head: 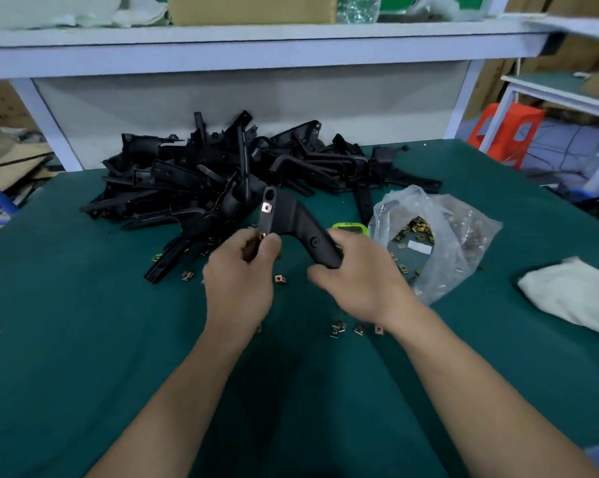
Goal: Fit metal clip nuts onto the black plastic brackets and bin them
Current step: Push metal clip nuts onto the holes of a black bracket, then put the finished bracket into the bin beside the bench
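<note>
Mid-frame, the black bracket (293,219) is held above the green table (84,339), one clip nut (266,208) seated near its upper end. The left hand (239,281) pinches a second nut (262,236) against the bracket's edge, and the right hand (360,281) grips its other arm. The bracket pile (201,174) lies behind, with the nut bag (436,236) at centre right.

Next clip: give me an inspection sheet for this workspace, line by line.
Surface: green table mat, loose clip nuts scattered near the hands.
Job's things: held bracket with one fitted clip nut; pile of brackets behind; open bag of clip nuts at right; no bin seen.
Clutter: white cloth at right; green device beside the bag.
Hands: left hand pinches the held bracket's near end; right hand grips its other arm.
Cables: nothing seen.
Surroundings: white shelf with cardboard box above; orange stool far right.
</note>
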`<state>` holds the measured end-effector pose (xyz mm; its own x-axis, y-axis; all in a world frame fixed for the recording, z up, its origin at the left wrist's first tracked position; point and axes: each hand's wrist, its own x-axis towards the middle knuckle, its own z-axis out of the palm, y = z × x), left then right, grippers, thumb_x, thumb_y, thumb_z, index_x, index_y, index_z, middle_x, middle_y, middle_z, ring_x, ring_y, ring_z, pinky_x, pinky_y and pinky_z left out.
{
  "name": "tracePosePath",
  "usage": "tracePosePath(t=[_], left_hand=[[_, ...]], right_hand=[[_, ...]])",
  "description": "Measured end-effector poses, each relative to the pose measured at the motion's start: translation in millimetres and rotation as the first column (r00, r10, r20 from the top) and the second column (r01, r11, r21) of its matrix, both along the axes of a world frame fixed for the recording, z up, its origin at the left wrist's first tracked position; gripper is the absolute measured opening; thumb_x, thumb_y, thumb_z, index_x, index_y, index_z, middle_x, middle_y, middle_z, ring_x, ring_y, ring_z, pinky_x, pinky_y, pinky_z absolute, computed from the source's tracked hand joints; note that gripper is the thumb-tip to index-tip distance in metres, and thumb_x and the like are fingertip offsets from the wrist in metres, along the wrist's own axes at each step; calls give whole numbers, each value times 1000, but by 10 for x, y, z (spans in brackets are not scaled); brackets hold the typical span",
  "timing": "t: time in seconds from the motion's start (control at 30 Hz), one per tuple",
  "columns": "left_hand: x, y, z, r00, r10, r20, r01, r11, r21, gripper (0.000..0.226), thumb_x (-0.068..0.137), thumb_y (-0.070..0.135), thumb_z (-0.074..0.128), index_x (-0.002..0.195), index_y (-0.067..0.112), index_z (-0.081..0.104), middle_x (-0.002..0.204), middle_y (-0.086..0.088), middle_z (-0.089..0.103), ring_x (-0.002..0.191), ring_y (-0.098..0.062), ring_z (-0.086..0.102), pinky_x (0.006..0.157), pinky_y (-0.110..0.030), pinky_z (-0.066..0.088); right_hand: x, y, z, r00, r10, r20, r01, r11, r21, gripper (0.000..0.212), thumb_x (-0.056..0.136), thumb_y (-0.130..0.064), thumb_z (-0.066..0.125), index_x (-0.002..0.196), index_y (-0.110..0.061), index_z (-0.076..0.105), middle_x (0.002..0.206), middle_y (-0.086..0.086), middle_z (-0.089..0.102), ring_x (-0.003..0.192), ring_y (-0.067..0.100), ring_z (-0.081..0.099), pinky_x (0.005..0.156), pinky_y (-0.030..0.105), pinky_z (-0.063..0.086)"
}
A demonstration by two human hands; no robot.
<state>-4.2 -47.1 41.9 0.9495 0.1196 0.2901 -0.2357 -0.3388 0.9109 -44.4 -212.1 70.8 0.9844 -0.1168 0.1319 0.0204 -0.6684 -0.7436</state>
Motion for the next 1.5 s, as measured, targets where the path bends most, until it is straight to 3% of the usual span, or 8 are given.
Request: tracePosePath(t=[0.27, 0.53, 0.77, 0.87, 1.0, 1.1, 1.3, 1.5], left_hand=[[-233, -1030, 545, 868, -456, -198, 287, 784, -550, 30, 98, 25, 67, 69, 17, 69, 68, -5, 70, 52, -10, 57, 47, -19, 45], [-834, -2622, 906, 768, -598, -231, 568, 801, -187, 34, 77, 31, 65, 51, 10, 64, 53, -6, 68, 46, -17, 52, 53, -29, 44], [-1021, -3992, 896, 547, -706, -450, 620, 703, -348, 25, 76, 25, 72, 61, 14, 54, 47, -1, 50, 40, -18, 38, 41, -20, 28], [-886, -4469, 1140, 363, -780, -510, 623, 610, -490, 37, 100, 44, 56, 87, 10, 64, 64, -6, 69, 53, -19, 56, 48, -23, 38], [-700, -4827, 1155, 488, -688, -537, 738, 654, -168, 57, 102, 59, 36, 133, 16, 58, 124, -12, 67, 106, -29, 60, 85, -37, 45], [-618, -4766, 950, 584, -638, -501, 743, 669, 15, 38, 95, 54, 49, 96, 22, 70, 107, -6, 71, 92, -23, 66, 79, -35, 51], [-372, -4276, 777, 747, -529, -402, 661, 650, 374, 42, 77, 49, 43, 73, 17, 69, 75, -3, 71, 70, -25, 68, 67, -32, 54], [-199, -3572, 1068, 796, -582, -166, 577, 647, 499, 27, 87, 25, 51, 81, 36, 76, 94, 14, 76, 89, -17, 70, 86, -39, 58]], right_hand=[[-789, -935, 386, 983, -90, -159, 182, 552, 814, 29, 95, 2, 54, 116, -12, 68, 95, 17, 73, 67, 22, 67, 57, 25, 49], [-1920, -2014, 357, 829, -501, -249, 388, 195, 901, 25, 99, 5, 45, 105, 5, 69, 95, 23, 76, 75, 27, 75, 58, 26, 58], [-2461, -2846, 263, 654, -663, -364, 427, -73, 901, 18, 97, 1, 58, 105, 17, 61, 94, 33, 72, 70, 31, 75, 53, 28, 59], [-2063, -3435, 576, 583, -743, -329, 352, -135, 926, 11, 102, -1, 51, 102, 9, 56, 108, 36, 67, 72, 35, 74, 56, 37, 63], [-1358, -3872, 832, 745, -575, -337, 422, 15, 906, 60, 107, -44, 45, 142, 5, 42, 146, 27, 49, 130, 41, 54, 100, 56, 51], [-1032, -3611, 636, 796, -464, -389, 530, 225, 817, 51, 106, -43, 47, 129, 0, 57, 121, 19, 69, 109, 34, 68, 99, 49, 53], [-744, -2921, 421, 781, -553, -290, 512, 301, 805, 24, 95, 6, 36, 83, -9, 51, 76, 15, 47, 63, 22, 48, 59, 31, 37], [-598, -2417, 508, 891, -427, -156, 359, 448, 819, 38, 92, 10, 33, 101, 3, 68, 88, 22, 66, 82, 29, 65, 74, 39, 60]])
